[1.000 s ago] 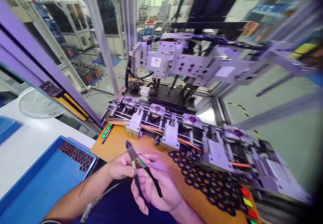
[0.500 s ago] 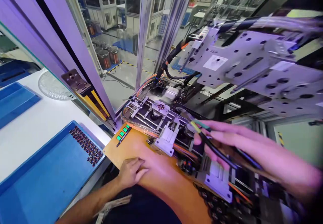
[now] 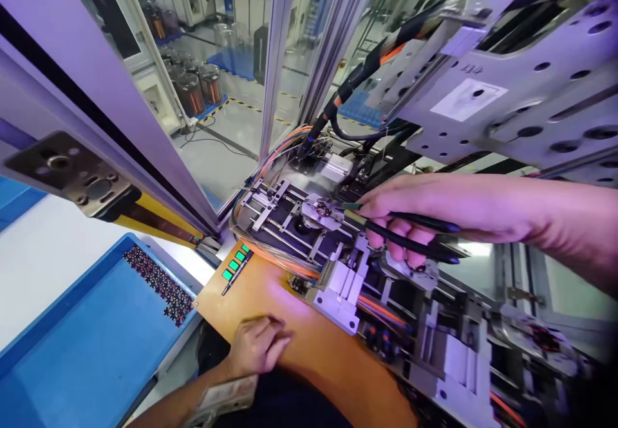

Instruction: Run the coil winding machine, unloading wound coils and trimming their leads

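My right hand (image 3: 400, 215) grips a pair of pliers (image 3: 410, 241) with black handles that turn green and yellow near the jaws. The jaws point left at a small round dark part (image 3: 322, 208) seated on a metal fixture (image 3: 313, 219). Blur and the fingers hide whether they touch it. My left hand (image 3: 258, 344) rests on the orange panel (image 3: 309, 351) near its front edge, fingers loosely curled with nothing visible in them. Further up the panel, a pen (image 3: 236, 273) lies beside a row of green-lit buttons (image 3: 234, 265).
A blue tray (image 3: 87, 357) at the left holds many small dark parts (image 3: 159, 283). Metal blocks (image 3: 338, 293), rods and cable bundles (image 3: 275, 241) fill the machine bed. A perforated metal plate (image 3: 526, 93) overhangs at upper right. An aluminium post (image 3: 135, 93) stands at left.
My right hand has moved the pliers left, up to the round part on the fixture. My left hand stays on the panel. The camera view has shifted closer to the machine.
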Demonstrator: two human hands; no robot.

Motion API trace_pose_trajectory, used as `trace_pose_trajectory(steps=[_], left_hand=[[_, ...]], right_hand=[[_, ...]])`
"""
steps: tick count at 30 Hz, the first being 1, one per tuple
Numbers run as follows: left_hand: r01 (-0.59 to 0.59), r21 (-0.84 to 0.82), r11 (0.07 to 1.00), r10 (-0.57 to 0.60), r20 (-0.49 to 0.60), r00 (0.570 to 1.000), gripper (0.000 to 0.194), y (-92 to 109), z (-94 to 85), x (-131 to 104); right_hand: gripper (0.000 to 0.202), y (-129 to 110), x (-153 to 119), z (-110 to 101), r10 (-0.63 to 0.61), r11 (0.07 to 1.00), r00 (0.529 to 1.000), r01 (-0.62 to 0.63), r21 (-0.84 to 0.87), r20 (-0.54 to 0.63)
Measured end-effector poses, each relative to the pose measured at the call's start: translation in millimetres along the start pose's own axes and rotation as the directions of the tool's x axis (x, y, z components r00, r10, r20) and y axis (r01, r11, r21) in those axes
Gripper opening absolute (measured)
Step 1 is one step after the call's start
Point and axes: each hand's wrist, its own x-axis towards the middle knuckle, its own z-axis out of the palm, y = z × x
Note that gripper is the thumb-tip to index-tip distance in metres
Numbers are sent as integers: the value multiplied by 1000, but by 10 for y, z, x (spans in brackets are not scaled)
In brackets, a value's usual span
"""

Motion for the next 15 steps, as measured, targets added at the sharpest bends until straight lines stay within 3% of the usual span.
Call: trace_pose_trajectory(steps=[8,15], left_hand=[[-3,32,999,3,8,1000,18,14,-18,13],[-24,49,998,25,-7,1000,19,12,-14,28]], right_hand=[[29,53,11,-97,-52,999,999,52,-5,-3],[28,59,101,-33,57,998,998,-56,-33,21]])
